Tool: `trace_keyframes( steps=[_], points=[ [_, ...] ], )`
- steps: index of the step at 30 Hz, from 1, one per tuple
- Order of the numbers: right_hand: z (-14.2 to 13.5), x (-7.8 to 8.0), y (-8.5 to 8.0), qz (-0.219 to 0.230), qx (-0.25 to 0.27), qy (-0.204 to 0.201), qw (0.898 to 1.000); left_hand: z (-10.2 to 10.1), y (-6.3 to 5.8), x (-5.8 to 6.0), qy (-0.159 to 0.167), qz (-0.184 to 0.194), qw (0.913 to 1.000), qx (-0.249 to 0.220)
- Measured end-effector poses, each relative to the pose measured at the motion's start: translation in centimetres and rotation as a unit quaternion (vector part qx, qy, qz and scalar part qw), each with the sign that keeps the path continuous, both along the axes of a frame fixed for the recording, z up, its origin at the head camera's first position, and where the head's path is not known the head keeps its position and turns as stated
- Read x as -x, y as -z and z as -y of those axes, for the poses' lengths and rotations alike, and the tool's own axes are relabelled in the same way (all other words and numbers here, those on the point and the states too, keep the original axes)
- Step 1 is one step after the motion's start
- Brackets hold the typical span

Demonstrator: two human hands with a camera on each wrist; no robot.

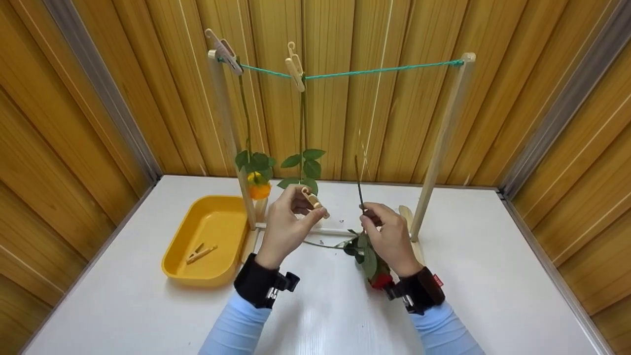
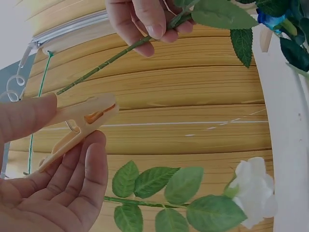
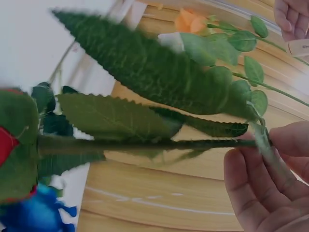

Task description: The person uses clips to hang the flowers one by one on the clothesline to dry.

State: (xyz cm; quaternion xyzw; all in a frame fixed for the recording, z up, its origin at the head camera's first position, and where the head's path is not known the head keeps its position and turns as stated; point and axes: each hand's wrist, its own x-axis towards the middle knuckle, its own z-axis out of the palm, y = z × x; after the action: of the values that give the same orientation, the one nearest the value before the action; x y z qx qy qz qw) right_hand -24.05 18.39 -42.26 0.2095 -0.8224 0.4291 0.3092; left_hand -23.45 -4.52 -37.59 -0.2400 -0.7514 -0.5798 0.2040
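My left hand (image 1: 289, 222) pinches a light wooden-coloured clothespin (image 2: 87, 121) between thumb and fingers. In my right hand (image 1: 389, 235) is the stem (image 1: 359, 180) of a red rose (image 1: 380, 280), its bloom hanging downward and its bare stem end pointing up. Green leaves (image 3: 159, 72) spread along that stem in the right wrist view. A blue flower (image 3: 38, 210) lies on the table below the red one. Two flowers hang head down from the teal cord (image 1: 374, 72) by clothespins: an orange rose (image 1: 259, 186) at the left and a white rose (image 2: 253, 191) beside it.
A wooden frame (image 1: 446, 143) with two posts carries the cord across the white table (image 1: 123, 305). At the left stands a yellow tray (image 1: 197, 276) with clothespins (image 1: 201, 254) in it. Wood-patterned panels (image 1: 325, 29) close off the back and sides.
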Motion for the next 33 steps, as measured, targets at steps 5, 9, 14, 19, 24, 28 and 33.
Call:
trace_keyframes(
  steps=[5,9,14,19,24,28,33],
  points=[
    [0.3,0.5,-1.3,0.028,0.024,-0.022,0.999,-0.2,-2.4,0.3,0.011,-0.008,0.9995,0.03],
    [0.3,0.9,-2.4,0.072,0.052,-0.033,0.995,-0.4,-4.3,0.8,0.013,-0.028,0.9971,0.069],
    [0.1,1.9,-3.9,0.096,0.077,-0.04,0.992,-0.9,-6.9,1.9,0.016,-0.055,0.9937,0.096],
    [-0.2,3.1,-5.2,0.099,0.064,-0.031,0.993,-1.5,-9.3,2.8,0.009,-0.054,0.9914,0.119],
    [-0.4,4.2,-6.1,0.096,0.046,-0.033,0.994,-1.8,-11.4,3.8,0.004,-0.054,0.9874,0.149],
    [-0.4,4.9,-6.7,0.107,0.042,-0.033,0.993,-2.0,-12.9,4.6,-0.002,-0.055,0.986,0.158],
    [-0.4,5.8,-7.4,0.118,0.034,-0.026,0.992,-2.4,-15.0,5.4,-0.012,-0.043,0.9847,0.169]
  ],
)
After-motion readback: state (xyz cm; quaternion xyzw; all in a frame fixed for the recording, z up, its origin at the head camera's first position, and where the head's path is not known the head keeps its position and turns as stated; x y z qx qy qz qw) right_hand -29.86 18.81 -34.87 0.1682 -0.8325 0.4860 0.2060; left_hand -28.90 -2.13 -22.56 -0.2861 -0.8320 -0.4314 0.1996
